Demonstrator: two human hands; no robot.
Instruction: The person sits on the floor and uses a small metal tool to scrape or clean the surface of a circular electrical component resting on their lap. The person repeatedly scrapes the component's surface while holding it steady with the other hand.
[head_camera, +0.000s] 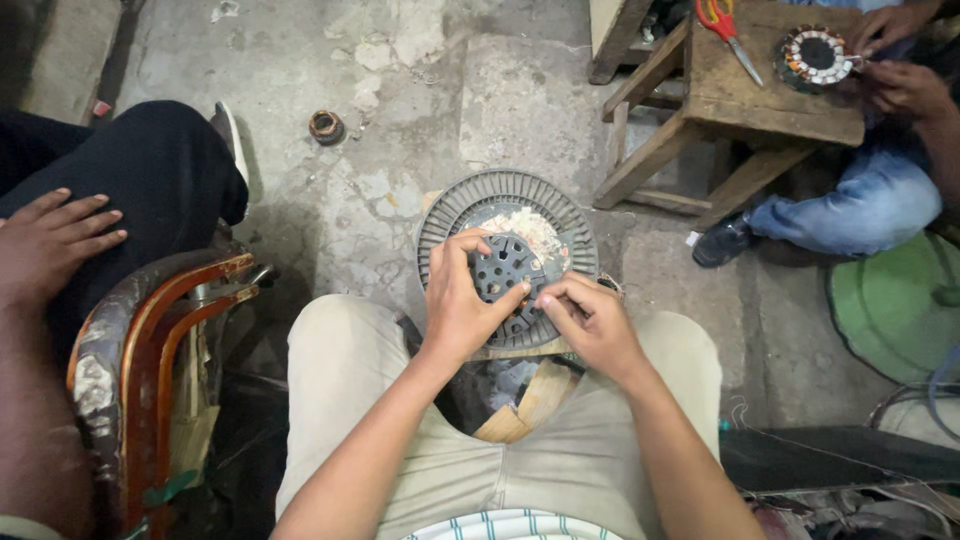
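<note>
Head view, looking down at the lap. A round grey ribbed metal fan-motor disc (506, 215) with a dark perforated hub (503, 268) sits at the person's knees, its near edge resting on a wooden block (527, 400) between the thighs of the beige trousers (350, 400). Left hand (462, 305) is clamped on the hub from its left side, fingers curled over the top of the hub and thumb pressed across its lower right edge, so the hub lies inside that grip and the rest of the disc sticks out above and to the right of it. Right hand (590, 320) is at the disc's lower right rim, fingertips pinched narrow and close to the left thumb; what is pinched is too small to tell. Pale whitish scrap (530, 228) lies on the disc face above the hub, clear of both hands. Another person's hand (55, 240) rests on a dark-trousered knee at far left, beside a red-brown wooden chair arm (160, 330). Top right, a co-worker's hands (900, 60) are at a round wound stator (815, 55) on a small wooden stool (770, 100), red-handled scissors (725, 30) lying beside it. A small rusty ring (326, 126) lies on the cracked concrete floor (400, 150).
</note>
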